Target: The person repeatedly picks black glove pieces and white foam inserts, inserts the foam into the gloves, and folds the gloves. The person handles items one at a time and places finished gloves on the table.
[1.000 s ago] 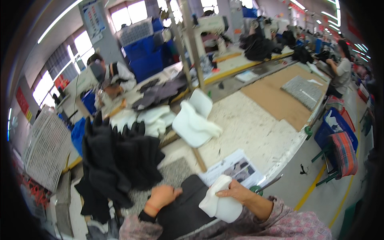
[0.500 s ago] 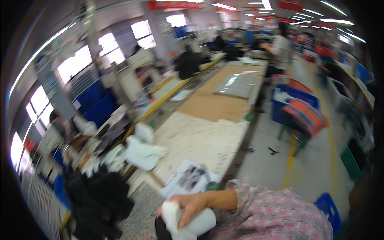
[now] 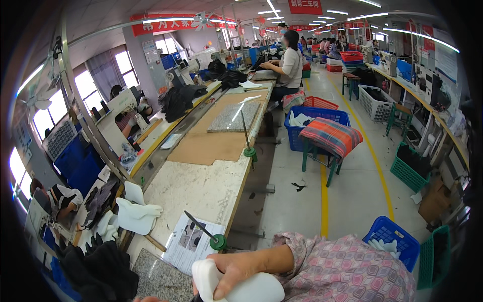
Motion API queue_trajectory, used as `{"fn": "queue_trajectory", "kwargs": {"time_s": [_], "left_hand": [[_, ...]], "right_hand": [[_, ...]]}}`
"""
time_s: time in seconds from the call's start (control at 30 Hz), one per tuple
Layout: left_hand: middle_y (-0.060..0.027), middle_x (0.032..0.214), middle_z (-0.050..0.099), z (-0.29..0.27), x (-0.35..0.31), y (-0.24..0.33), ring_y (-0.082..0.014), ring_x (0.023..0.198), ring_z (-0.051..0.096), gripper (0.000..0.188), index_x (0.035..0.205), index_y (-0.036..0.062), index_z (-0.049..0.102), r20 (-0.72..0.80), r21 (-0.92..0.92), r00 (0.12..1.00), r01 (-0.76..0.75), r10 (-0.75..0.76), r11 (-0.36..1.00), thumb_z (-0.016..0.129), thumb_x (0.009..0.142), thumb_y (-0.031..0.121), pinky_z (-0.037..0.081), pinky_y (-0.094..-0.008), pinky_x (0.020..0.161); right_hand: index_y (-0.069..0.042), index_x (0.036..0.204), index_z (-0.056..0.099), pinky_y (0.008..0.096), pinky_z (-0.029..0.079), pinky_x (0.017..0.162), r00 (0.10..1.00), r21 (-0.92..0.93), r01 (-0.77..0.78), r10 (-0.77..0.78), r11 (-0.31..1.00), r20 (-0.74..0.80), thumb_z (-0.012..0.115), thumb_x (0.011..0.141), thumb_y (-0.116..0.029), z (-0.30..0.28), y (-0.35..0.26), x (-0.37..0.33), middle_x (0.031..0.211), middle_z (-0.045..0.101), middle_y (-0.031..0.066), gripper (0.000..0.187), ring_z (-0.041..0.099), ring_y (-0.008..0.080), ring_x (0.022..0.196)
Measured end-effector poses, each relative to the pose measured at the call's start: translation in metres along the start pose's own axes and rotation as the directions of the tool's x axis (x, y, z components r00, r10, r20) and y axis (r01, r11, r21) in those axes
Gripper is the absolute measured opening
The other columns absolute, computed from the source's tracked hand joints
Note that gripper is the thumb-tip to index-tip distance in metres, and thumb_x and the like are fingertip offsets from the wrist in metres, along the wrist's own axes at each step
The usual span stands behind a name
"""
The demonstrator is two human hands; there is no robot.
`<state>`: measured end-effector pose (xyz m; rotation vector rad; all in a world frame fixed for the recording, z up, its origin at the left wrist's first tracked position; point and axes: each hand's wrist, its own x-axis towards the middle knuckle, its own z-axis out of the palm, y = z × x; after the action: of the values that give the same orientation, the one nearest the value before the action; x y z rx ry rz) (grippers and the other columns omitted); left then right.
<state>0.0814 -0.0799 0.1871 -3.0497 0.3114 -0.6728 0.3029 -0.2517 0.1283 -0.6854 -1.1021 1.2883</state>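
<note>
My right hand [image 3: 234,272] is closed around a smooth, white, curved piece [image 3: 256,289] at the lower middle; what it is exactly I cannot make out. Something dark shows just below it, mostly cut off. Only a bit of my left hand [image 3: 147,299] appears at the bottom edge, its fingers too hidden to read. Between the hands lies a speckled stone slab [image 3: 156,277]. Beyond it is a printed sheet [image 3: 176,251], beside a metal spike on a round green base [image 3: 218,242]. Left of the slab sits a heap of black fabric pieces [image 3: 95,274].
White shaped pieces [image 3: 136,216] lie at the left edge of the long worktable [image 3: 196,189]. Further along are brown board [image 3: 211,148], a second stone slab [image 3: 234,118] and another green-based spike [image 3: 250,152]. A cloth-covered stool [image 3: 332,136] and blue basket [image 3: 392,236] stand right. A person [image 3: 292,63] works beyond.
The view has swung, and the blurred scene is now sharp, with the table and aisle further left. My right hand still grips the white piece. A bit of my left hand has come into view.
</note>
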Motion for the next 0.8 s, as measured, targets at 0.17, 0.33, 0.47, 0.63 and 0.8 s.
{"fn": "queue_trajectory", "kwargs": {"time_s": [0.17,0.33,0.47,0.63,0.8], "left_hand": [[-0.017,0.082,0.062,-0.013,-0.003,-0.002,-0.0355,0.079,0.059,0.019,0.083,-0.0007,0.064,0.195,-0.722,0.98,0.121,0.033,0.682,0.072,0.066,0.001,0.046,-0.039,0.071],[-0.006,0.093,0.065,0.03,-0.031,-0.011,-0.0164,0.086,0.059,0.023,0.092,-0.0011,0.066,0.658,-0.713,0.694,0.699,-0.292,0.057,0.074,0.07,-0.003,0.047,-0.0306,0.077],[-0.004,0.095,0.064,0.075,-0.042,-0.019,-0.0149,0.089,0.06,0.032,0.104,0.0,0.064,0.804,-0.569,0.504,0.806,-0.315,-0.162,0.068,0.073,-0.007,0.048,-0.0291,0.082],[-0.002,0.095,0.06,0.102,-0.043,-0.017,-0.0133,0.089,0.056,0.027,0.099,0.0026,0.061,0.757,-0.633,0.511,0.727,-0.407,-0.266,0.069,0.074,-0.005,0.047,-0.0287,0.078],[-0.0032,0.104,0.055,0.105,-0.041,-0.016,-0.0144,0.091,0.052,0.027,0.098,0.0064,0.061,0.528,-0.804,0.736,0.594,-0.424,0.03,0.073,0.075,0.002,0.043,-0.0274,0.074]], "right_hand": [[-0.003,0.107,0.054,0.0325,0.054,0.06,0.97,0.236,-0.089,0.138,0.968,-0.201,0.073,0.077,-0.027,-0.02,0.001,0.01,0.09,0.062,0.0097,0.043,0.063,0.017,0.072],[-0.003,0.106,0.055,0.031,0.052,0.056,0.913,0.41,-0.195,0.317,0.891,-0.257,0.07,0.079,-0.027,-0.046,0.058,0.015,0.086,0.061,0.0075,0.039,0.062,0.0159,0.066],[-0.002,0.111,0.052,0.0295,0.051,0.058,0.87,0.393,-0.191,0.34,0.9,-0.358,0.073,0.076,-0.029,-0.063,0.081,-0.015,0.09,0.06,0.0093,0.048,0.062,0.0154,0.071],[-0.001,0.113,0.05,0.029,0.051,0.06,0.936,0.342,-0.13,0.229,0.931,-0.266,0.075,0.074,-0.03,-0.064,0.072,-0.021,0.092,0.06,0.0091,0.055,0.061,0.0157,0.072],[-0.002,0.11,0.053,0.0291,0.051,0.06,0.911,0.309,-0.104,0.215,0.945,-0.351,0.074,0.075,-0.03,-0.065,0.063,-0.025,0.09,0.061,0.0082,0.05,0.061,0.0157,0.071]]}}
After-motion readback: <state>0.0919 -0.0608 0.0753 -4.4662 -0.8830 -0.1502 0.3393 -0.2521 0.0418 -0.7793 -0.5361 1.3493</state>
